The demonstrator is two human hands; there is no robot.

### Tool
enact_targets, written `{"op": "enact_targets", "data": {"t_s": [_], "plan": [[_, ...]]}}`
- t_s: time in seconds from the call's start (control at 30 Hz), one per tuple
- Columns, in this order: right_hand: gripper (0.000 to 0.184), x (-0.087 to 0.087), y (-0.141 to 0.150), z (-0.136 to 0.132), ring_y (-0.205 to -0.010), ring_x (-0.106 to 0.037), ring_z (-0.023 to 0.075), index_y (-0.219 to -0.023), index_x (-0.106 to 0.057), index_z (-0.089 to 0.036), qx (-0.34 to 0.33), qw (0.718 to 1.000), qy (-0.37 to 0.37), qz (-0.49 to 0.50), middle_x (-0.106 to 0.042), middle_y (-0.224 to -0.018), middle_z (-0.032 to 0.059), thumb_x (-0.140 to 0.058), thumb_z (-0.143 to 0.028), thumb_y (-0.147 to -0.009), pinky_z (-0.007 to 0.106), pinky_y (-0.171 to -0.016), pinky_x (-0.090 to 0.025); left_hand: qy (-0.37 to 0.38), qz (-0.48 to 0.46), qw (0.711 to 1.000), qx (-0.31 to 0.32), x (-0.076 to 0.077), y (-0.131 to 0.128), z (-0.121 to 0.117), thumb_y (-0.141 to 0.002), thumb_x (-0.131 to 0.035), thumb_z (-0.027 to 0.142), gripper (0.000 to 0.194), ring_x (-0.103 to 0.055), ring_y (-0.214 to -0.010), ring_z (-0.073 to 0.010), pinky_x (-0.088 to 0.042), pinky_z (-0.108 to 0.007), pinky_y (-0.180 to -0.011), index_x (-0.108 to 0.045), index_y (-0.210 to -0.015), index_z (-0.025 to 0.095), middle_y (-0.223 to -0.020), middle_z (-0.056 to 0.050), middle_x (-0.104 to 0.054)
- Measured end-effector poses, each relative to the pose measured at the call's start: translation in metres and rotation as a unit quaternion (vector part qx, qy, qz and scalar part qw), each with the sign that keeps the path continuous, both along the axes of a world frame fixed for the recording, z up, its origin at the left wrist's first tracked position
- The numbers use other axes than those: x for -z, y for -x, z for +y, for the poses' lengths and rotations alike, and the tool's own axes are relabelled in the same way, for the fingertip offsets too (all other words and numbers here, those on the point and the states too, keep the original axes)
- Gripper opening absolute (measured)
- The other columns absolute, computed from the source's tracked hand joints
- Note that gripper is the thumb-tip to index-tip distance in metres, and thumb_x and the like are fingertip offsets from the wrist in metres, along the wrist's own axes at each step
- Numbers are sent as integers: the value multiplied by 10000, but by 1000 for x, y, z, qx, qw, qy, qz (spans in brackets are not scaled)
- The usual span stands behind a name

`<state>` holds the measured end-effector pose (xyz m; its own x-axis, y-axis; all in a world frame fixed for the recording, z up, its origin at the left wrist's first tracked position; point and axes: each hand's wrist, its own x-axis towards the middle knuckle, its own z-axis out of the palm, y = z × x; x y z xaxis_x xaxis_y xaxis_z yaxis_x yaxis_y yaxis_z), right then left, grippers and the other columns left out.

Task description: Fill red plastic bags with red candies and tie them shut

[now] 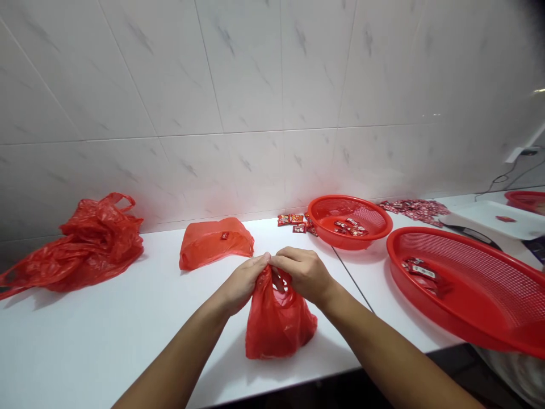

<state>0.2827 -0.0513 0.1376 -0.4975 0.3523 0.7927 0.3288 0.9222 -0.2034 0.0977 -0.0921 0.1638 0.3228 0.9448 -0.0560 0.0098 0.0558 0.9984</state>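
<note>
A wall of pale marbled tiles (255,85) rises behind a white counter (106,341), on which the work is laid out. Near the counter's edge, a red plastic bag (276,321) is held upright, its base resting on the surface. Its top is gathered at the neck, and the loop handles are pinched together between the left hand (244,284) and the right hand (302,274). Both hands are closed narrowly, knuckles almost touching. The bag's body bulges, but its contents are hidden by the red film.

To the far left lies a crumpled red bag (93,244), and a flatter red bag (215,243) lies just ahead of the hands, with a small wrapped sweet (225,235) on top. Farther right, a round red basket (349,221) holds a few wrapped sweets, with more sweets (293,222) beside it. A large oval red basket (426,244) sits at the right, also holding sweets (421,275). Nothing is seen obstructing the hands, as these things stand apart from them.
</note>
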Motion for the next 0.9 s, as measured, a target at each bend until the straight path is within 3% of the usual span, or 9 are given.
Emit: {"op": "enact_targets", "data": {"t_s": [0.13,0.3,0.37,0.5,0.6,0.67,0.73,0.8,0.9], "plan": [[287,3,-28,-5,-686,-630,131,-946,-794,-223,70,997,12,-24,-723,-802,50,-537,-251,-1071,244,-671,-459,-124,155,976,-92,3,19,-7,-977,-583,631,486,-639,-749,-203,-476,-316,-687,-703,-782,202,-776,-35,-710],[204,31,-59,-20,-624,-640,133,-1139,-769,-183,80,996,-35,13,-734,-754,48,-587,-225,-1056,256,-598,-469,-152,255,939,-175,24,40,-20,-1015,-534,601,431,-636,-1193,-281,-485,-385,-988,-769,-1126,258,-1280,-76,-739],[239,37,-56,-28,-655,-664,142,-1189,-740,-190,42,996,-69,26,-758,-807,60,-555,-147,-1043,270,-607,-488,-153,216,953,-150,28,31,-20,-1029,-497,610,462,-657,-1144,-273,-499,-393,-979,-746,-1138,236,-1296,-94,-724],[326,32,-39,-37,-675,-692,162,-1250,-696,-210,-18,988,-145,40,-779,-885,83,-516,-86,-1008,297,-586,-499,-123,133,983,-11,17,-1,-15,-1047,-448,618,489,-665,-843,-201,-528,-345,-814,-693,-1185,217,-997,-66,-735],[370,24,-31,-38,-734,-729,184,-1326,-654,-206,-39,984,-164,61,-792,-945,103,-540,-83,-996,308,-608,-534,-131,137,980,59,3,-15,-12,-1014,-552,574,407,-614,-769,-185,-504,-313,-733,-712,-951,205,-830,-34,-686],[367,22,-30,-37,-764,-739,184,-1350,-645,-209,-16,986,-152,70,-798,-965,100,-554,-101,-1012,304,-639,-546,-166,168,971,41,-2,-17,-12,-1009,-577,524,390,-605,-759,-186,-490,-308,-719,-693,-817,206,-797,-28,-680],[256,25,-34,-36,-675,-697,166,-1253,-697,-202,45,989,-124,69,-778,-843,74,-583,-149,-1030,284,-609,-499,-216,217,952,-21,-2,-12,-12,-1018,-568,490,381,-610,-776,-191,-484,-312,-749,-695,-785,216,-805,-25,-686],[151,32,-44,-37,-540,-582,138,-958,-739,-203,113,989,-80,42,-677,-643,32,-614,-224,-1039,277,-550,-392,-255,271,924,-92,6,0,-12,-1019,-563,483,358,-628,-846,-206,-480,-310,-759,-721,-820,231,-884,-34,-701],[468,58,-68,-43,-478,-450,116,-608,-539,-206,180,983,16,-18,-526,-530,6,-572,-322,-1060,295,-532,-281,-247,339,884,-205,33,30,-11,-1011,-550,507,347,-635,-881,-223,-469,-308,-683,-747,-898,246,-999,-55,-698]]}}
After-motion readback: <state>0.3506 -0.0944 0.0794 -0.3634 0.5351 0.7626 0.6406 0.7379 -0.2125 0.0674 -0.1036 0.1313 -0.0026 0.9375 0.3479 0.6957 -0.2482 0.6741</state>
